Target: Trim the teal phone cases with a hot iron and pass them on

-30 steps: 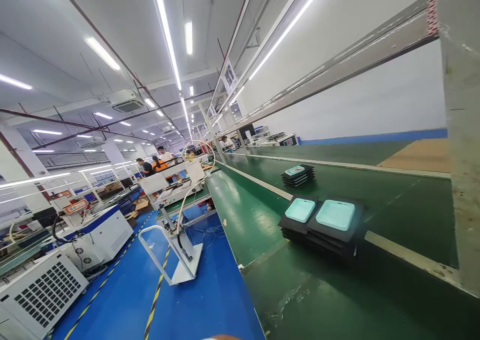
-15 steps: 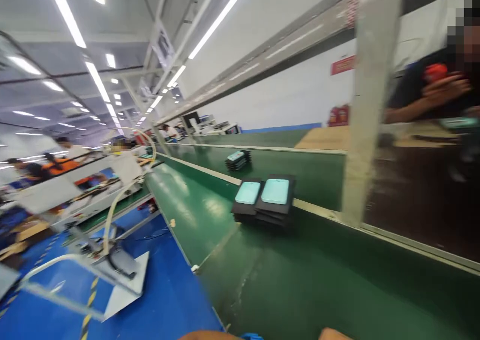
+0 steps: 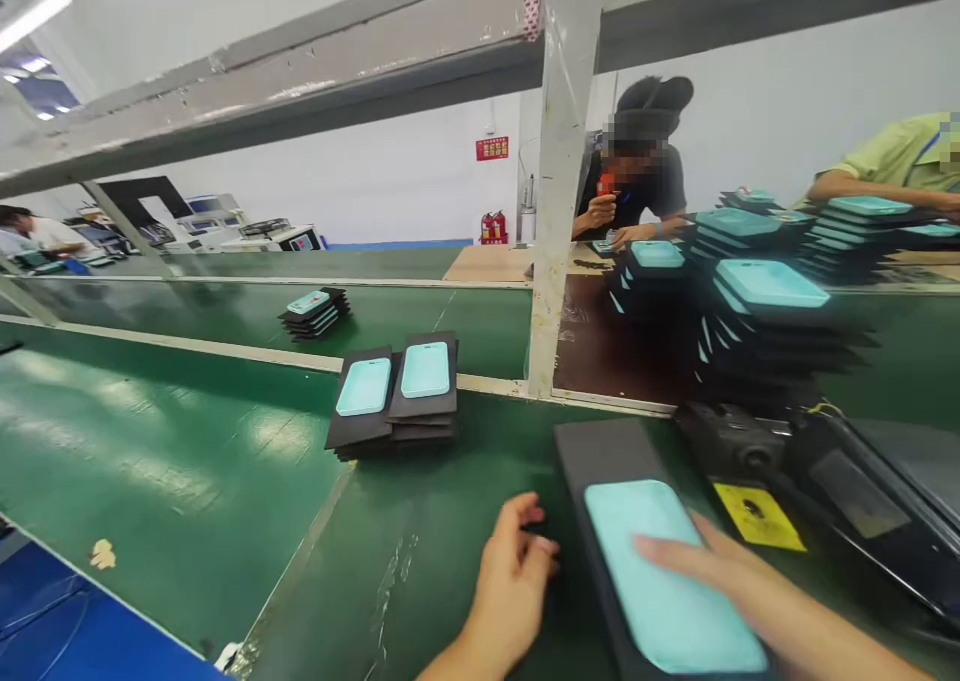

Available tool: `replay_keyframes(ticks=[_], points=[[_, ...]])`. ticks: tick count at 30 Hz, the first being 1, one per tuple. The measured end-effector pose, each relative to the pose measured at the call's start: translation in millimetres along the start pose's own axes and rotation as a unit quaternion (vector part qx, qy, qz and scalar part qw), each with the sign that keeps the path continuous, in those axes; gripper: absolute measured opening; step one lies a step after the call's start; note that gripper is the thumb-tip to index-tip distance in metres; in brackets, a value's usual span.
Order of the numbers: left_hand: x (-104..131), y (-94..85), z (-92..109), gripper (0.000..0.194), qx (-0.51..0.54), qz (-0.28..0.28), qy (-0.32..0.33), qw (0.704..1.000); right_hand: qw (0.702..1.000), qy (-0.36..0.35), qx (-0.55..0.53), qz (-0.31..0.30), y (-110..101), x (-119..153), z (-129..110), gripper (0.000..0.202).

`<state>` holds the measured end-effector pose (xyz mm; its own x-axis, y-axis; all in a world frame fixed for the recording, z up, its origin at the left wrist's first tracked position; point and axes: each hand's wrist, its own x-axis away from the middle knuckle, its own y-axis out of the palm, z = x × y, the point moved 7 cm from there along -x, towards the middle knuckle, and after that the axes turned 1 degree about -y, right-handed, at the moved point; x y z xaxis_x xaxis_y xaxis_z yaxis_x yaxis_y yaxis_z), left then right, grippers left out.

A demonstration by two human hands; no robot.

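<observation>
Green conveyor belting point(image 3: 172, 441) is spread under a black tray point(image 3: 592, 461) on which a mint phone case point(image 3: 667, 586) is laid, its long axis running away from the person and slightly leftward. The case is pressed flat by the right hand point(image 3: 742, 586), fingers extended and nothing gripped. The tray's left edge is touched by the loosely curled left hand point(image 3: 510, 591), which lies just left of the case.

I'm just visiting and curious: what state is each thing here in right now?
Left hand: open, fingertips at the dark tray's left edge.
Right hand: flat on the mint case.
Mint case: lying flat in the dark tray.
Two stacks: side by side, untouched.
Far stack: alone on the belt.
</observation>
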<state>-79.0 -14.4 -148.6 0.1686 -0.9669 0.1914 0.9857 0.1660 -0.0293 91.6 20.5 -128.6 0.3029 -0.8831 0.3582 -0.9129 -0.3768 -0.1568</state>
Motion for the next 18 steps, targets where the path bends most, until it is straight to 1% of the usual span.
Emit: replay_keyframes(ticks=[1, 2, 3, 5, 8, 10, 11, 14, 15, 16, 18], points=[[-4, -10.6, 0, 0.056, 0.039, 0.013, -0.026, 0.999, 0.999, 0.045, -0.025, -0.017, 2, -5, -4, 0.045], [-8, -19.1, 0, 0.061, 0.063, 0.017, -0.042, 0.997, 0.995, 0.078, -0.045, -0.041, 6, -10, -9, 0.047], [-11, -25.3, 1, 0.065, 0.070, 0.012, -0.051, 0.996, 0.992, 0.097, -0.058, -0.054, 10, -15, -15, 0.048], [-14, -30.5, 5, 0.070, 0.046, -0.020, -0.055, 0.997, 0.989, 0.114, -0.067, -0.069, 18, -23, -25, 0.049], [-8, -22.5, 21, 0.072, -0.028, -0.099, -0.035, 0.994, 0.991, 0.110, -0.039, -0.063, 21, -25, -29, 0.056], [-3, -12.1, 34, 0.069, -0.076, -0.142, -0.017, 0.987, 0.995, 0.090, -0.001, -0.051, 16, -23, -25, 0.065], [-1, -7.5, 39, 0.067, -0.102, -0.151, -0.009, 0.983, 0.996, 0.076, 0.024, -0.039, 11, -22, -22, 0.071], [1, 1.1, 49, 0.065, -0.174, -0.136, 0.005, 0.975, 0.993, 0.038, 0.114, 0.020, -12, -19, -12, 0.098], [0, 3.2, 50, 0.066, -0.190, -0.129, 0.005, 0.973, 0.989, 0.028, 0.142, 0.036, -19, -18, -9, 0.103], [1, 5.5, 51, 0.066, -0.200, -0.125, 0.005, 0.972, 0.985, 0.017, 0.166, 0.046, -25, -17, -8, 0.105], [1, 10.4, 52, 0.067, -0.207, -0.128, 0.003, 0.970, 0.978, -0.006, 0.199, 0.052, -34, -14, -7, 0.095]])
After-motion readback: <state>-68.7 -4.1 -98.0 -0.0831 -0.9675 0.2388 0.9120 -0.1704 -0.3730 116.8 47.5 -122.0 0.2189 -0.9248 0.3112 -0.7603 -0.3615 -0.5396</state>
